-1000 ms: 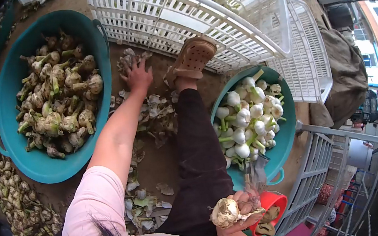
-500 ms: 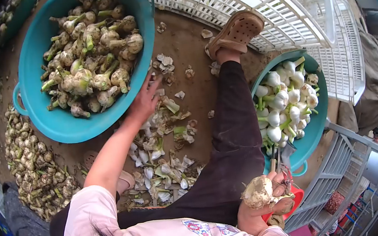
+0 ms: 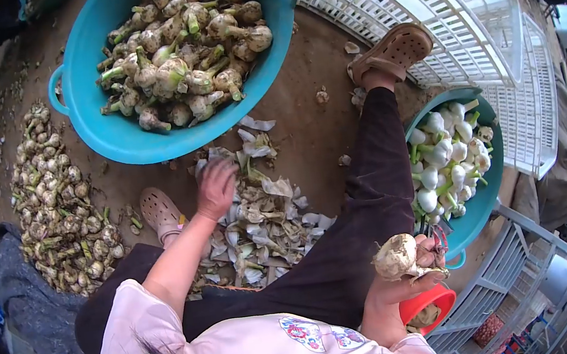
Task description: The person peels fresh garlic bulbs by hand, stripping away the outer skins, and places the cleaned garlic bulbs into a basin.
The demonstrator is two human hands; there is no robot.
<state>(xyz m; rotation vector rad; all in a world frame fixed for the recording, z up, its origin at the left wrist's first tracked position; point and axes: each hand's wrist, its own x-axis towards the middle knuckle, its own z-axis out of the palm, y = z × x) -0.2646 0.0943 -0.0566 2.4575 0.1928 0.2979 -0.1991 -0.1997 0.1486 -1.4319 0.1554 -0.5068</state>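
My right hand (image 3: 392,295) is closed around a partly cleaned garlic bulb (image 3: 396,257) with roots and stem, near the right thigh. Small red-handled scissors or a cutter (image 3: 440,236) show beside those fingers. My left hand (image 3: 217,186) reaches down over the pile of loose garlic skins (image 3: 256,238) between my legs; its fingers partly overlap the scraps. Ahead of it stands a large teal tub (image 3: 87,124) holding many unpeeled, dirty garlic bulbs (image 3: 173,73). A smaller teal tub (image 3: 492,210) at the right holds white, cleaned garlic bulbs (image 3: 441,152).
A heap of unpeeled garlic (image 3: 63,213) lies on the ground at the left. White plastic crates (image 3: 418,2) stand at the upper right. A red container (image 3: 440,303) is beside my right wrist, near a grey metal frame (image 3: 500,270).
My left hand has moved from beside the large tub's rim back over the skins, which are gathered closer together. My right hand still holds the bulb. The view has shifted.
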